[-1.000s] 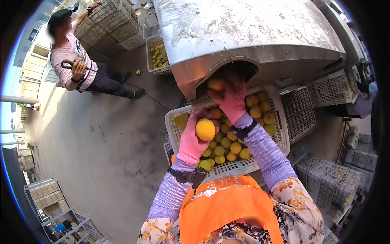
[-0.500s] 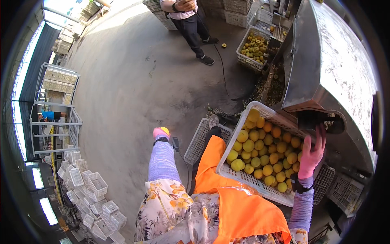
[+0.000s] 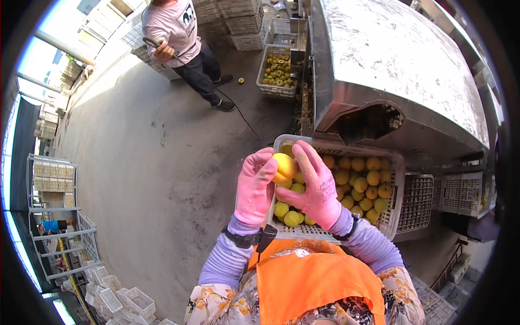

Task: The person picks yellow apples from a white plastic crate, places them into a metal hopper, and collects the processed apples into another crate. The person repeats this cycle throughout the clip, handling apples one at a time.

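Observation:
My left hand (image 3: 253, 187), in a pink glove, grips a yellow peach (image 3: 284, 168) between thumb and fingers. Just to the right of the fruit is my right hand (image 3: 318, 189), also gloved in pink, its fingers and thumb spread apart. Whether its fingertips touch the peach I cannot tell. Both hands are over the left part of a white plastic crate (image 3: 398, 187) with many yellow and greenish peaches (image 3: 360, 184) in it. My right hand hides some of that fruit.
Behind the crate stands a metal machine (image 3: 406, 65) with a dark opening (image 3: 371, 122). Another crate (image 3: 277, 89) of fruit stands farther back. A person (image 3: 181, 43) holds a cabled object at the far left. White crates (image 3: 122, 300) are heaped at the lower left.
My left hand has come in from the left with the peach. My right hand has left the machine's opening and moved left beside the peach. The view has shifted right.

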Tool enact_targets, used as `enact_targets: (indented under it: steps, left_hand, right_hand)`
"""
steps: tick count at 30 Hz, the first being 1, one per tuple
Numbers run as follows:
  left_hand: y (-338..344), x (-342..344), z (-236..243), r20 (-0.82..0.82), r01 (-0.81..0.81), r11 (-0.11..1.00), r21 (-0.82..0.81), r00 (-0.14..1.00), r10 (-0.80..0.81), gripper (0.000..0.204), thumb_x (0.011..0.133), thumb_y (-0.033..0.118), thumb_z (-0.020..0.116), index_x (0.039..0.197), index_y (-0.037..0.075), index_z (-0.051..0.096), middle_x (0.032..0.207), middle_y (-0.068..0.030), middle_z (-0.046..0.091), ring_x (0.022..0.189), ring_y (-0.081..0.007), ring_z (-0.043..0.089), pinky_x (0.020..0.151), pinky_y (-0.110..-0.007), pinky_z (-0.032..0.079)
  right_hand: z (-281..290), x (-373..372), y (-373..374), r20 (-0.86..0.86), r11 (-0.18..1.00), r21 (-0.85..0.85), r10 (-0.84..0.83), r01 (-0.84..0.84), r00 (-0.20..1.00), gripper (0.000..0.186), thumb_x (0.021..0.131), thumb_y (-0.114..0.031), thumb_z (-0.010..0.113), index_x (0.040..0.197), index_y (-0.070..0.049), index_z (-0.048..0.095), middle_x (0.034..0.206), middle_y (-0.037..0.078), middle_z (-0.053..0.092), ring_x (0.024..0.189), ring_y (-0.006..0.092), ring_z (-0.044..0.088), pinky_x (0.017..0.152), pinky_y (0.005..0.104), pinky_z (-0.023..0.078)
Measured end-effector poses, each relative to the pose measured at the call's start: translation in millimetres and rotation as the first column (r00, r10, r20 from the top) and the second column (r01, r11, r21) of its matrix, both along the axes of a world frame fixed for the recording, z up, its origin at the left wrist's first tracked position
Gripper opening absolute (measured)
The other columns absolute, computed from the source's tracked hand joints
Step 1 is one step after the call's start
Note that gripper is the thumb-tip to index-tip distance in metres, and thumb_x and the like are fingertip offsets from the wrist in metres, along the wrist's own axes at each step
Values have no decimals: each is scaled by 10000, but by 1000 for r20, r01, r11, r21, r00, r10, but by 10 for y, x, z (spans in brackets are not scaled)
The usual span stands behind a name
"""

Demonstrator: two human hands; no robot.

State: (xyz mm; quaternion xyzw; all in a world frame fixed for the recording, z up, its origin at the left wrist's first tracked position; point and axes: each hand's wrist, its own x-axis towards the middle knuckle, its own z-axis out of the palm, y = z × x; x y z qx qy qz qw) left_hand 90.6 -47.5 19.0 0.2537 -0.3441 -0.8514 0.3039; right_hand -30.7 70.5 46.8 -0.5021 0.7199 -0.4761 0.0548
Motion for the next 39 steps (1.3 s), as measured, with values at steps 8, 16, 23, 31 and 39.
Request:
enact_targets:
  steps: [8,16,23,31,39]
  left_hand:
    - [715,-724,-185,147,156,988,14,977,-157,296,942,112,800,1157,19,619,1109,-25,648,989,-85,610,919,-243,508]
    - [655,-700,-455,389,145,961,-236,920,-44,506,1095,458,504,1404,59,538,1325,-58,556,1147,-178,581,963,-381,524]
    - [509,-255,-1568,678,281,938,-202,731,-74,599,1049,371,556,1523,31,422,1478,-178,497,1314,-314,539,1104,-413,425]
    - [546,-1186,-2143,801,567,589,-575,245,546,800,935,429,676,1567,66,346,1528,-248,415,1369,-432,475,1111,-509,411]
    - [557,-1149,-2502,708,577,441,-687,396,585,842,855,492,783,1487,62,429,1421,-218,493,1290,-436,529,1090,-511,427]
  right_hand:
    - [-366,-239,622,-188,916,203,-310,346,932,837,685,-311,875,1396,-22,540,1485,175,514,1210,381,596,1016,481,460]
    - [-906,-1211,410,-381,723,-9,-641,691,666,733,778,-471,826,1303,-13,596,1423,216,561,1253,409,553,1057,524,424]
    - [-1211,-1963,-82,-551,648,-50,-653,760,521,779,865,-645,659,1268,22,642,1303,275,633,1155,470,600,1039,569,417]
    - [-523,-1871,150,-297,711,-72,-685,699,666,305,912,-273,722,1115,-45,728,1154,174,719,1023,383,676,920,469,532]
    - [-2325,-839,919,-118,534,714,-547,454,829,531,916,-355,711,1369,-91,625,1323,175,673,1170,342,672,967,444,536]
